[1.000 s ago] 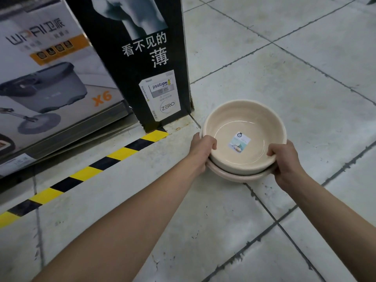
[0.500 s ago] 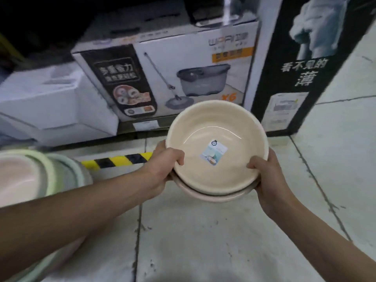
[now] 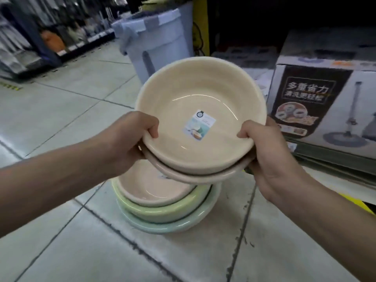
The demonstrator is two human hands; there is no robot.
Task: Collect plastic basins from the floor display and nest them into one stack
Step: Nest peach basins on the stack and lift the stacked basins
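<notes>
Both hands clamp the near rims of a nested pair: the left hand [image 3: 130, 139] and right hand [image 3: 264, 151] each hook a thumb over the lip of the cream basin [image 3: 201, 110], fingers curled beneath the pinkish basin [image 3: 191, 177] it sits in. The pair hangs tilted, far edge high, just above the floor stack [image 3: 162, 210], where a pink basin nests in a green one and a pale blue one on the tiled floor [image 3: 81, 251]. To seat it well, the person should level the pair, centre it over the stack's opening, lower it straight, and loosen the grip only once the rims meet evenly.
</notes>
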